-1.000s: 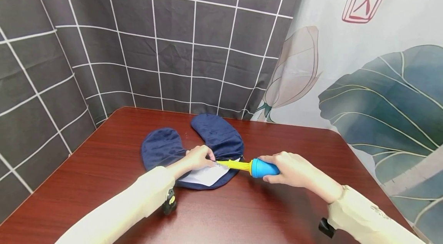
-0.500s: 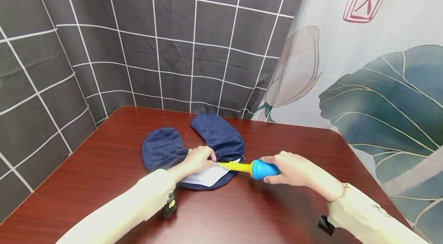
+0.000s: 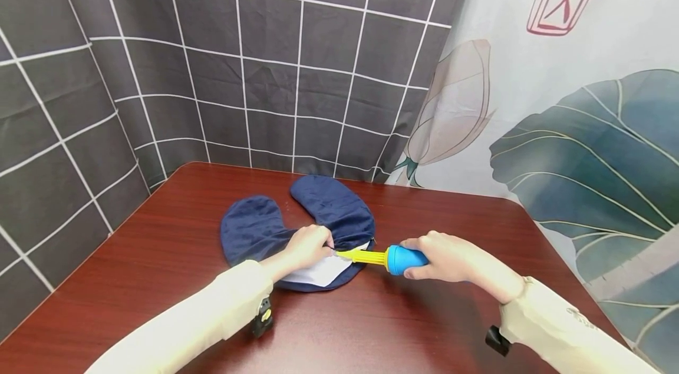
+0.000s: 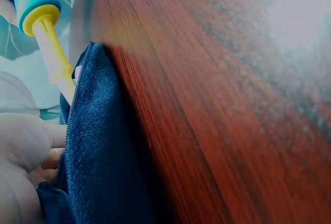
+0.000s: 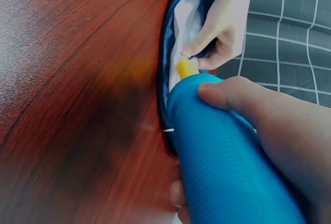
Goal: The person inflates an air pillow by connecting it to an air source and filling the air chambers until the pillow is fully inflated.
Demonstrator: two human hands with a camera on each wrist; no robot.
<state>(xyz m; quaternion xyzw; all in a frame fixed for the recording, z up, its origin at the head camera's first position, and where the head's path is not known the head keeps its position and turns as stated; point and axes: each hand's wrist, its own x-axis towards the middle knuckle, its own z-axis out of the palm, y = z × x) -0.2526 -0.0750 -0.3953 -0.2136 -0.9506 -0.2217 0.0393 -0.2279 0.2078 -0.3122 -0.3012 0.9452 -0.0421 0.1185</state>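
A navy U-shaped neck pillow [image 3: 339, 209] lies flat, its plush cover unzipped along the near curve. Through the opening shows a white inner bladder [image 3: 322, 272]. My left hand [image 3: 307, 246] is at this opening, thumb and fingers pinching the bladder's valve at the tip of a yellow nozzle [image 3: 368, 257]. The valve itself is mostly hidden by the fingers. That nozzle belongs to a blue hand pump [image 5: 222, 151], whose body my right hand [image 3: 451, 257] grips from the right. In the left wrist view, the zip [image 4: 75, 92] runs along the cover's edge beside the left fingers.
The pillow lies on a reddish-brown wooden table [image 3: 361, 333]. Behind it hangs a dark grey curtain [image 3: 265, 85] with white grid lines. A pale curtain with lotus prints [image 3: 594, 150] hangs at the right. Each sleeve cuff carries a small black device.
My left hand has shifted slightly to the right, its fingers closer over the nozzle tip. The pump and right hand stay almost where they were.
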